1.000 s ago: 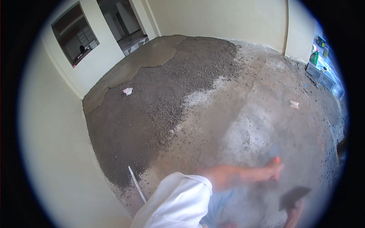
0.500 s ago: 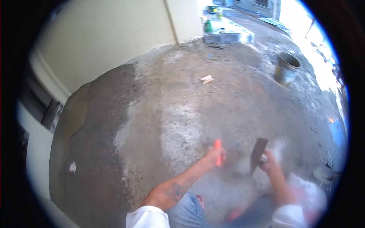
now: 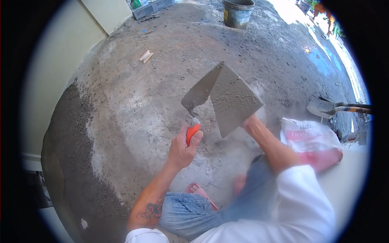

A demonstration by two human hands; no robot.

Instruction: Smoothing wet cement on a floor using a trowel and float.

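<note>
Above the floor (image 3: pixel 194 44), well in from its left edge, the left hand (image 3: pixel 184 148) grips a trowel (image 3: pixel 202 90), apparently scraping the plate (image 3: pixel 236 99); the right hand's (image 3: pixel 251 122) fingers are hidden; next calls for steadiness.

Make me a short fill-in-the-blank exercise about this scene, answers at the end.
The left hand grips the trowel by its ____ handle.
The right hand holds up a flat board, and a white-and-red sack lies to that board's ____.
The bucket stands near the picture's ____ edge.

Missing words: orange; right; top.
</note>
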